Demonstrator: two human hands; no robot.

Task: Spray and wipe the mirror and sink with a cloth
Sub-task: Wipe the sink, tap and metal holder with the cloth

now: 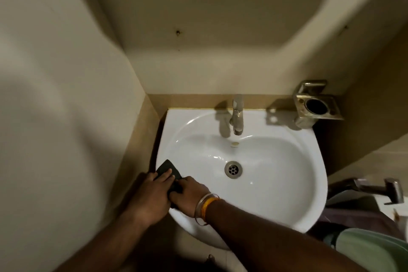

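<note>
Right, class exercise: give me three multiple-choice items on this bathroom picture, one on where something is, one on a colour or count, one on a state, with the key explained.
1. Where is the cloth?
A. On the sink's front-left rim
B. Over the drain
C. On the tap

2. What colour is the cloth?
A. White
B. Dark, near black
C. Yellow

3. Is water running from the tap?
A. Yes, a strong stream
B. Yes, a trickle
C. No water shows

Key: 1 A, the left hand and right hand press it on that rim, away from the drain. 2 B, it looks near black against the white basin. 3 C, no stream shows below the spout.
</note>
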